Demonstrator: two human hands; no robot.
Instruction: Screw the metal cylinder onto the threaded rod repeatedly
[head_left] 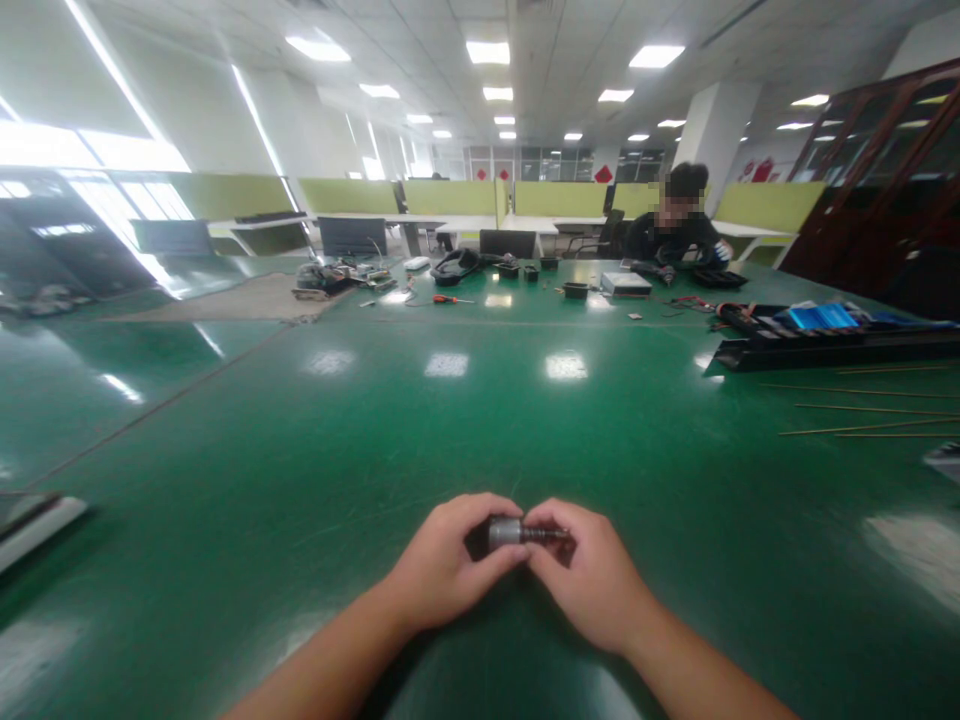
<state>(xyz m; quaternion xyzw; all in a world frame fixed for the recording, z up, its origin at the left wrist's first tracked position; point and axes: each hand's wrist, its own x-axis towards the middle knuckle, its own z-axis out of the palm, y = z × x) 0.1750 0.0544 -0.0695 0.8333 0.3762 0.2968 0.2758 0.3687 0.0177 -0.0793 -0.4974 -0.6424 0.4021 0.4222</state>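
Close to me, above the green tabletop (480, 430), is a small metal part (504, 532): a grey cylinder with a thin, dark, ridged shaft sticking out to the right. Its exact kind is too small to make out. My left hand (457, 555) is closed around the cylinder, thumb in front and fingers behind. The ridged shaft lies between the thumb and fingers of my right hand (589, 570), which is closed too. Fingertips of both hands meet near the middle of the part. The shaft's right end is partly hidden by my right hand.
An orange-handled screwdriver (450, 299) lies farther back, near small black boxes (576, 290) and a white box (625, 284). To the right are a long black channel (840, 350) and several thin rods (862, 408). A person (679, 225) sits across the table.
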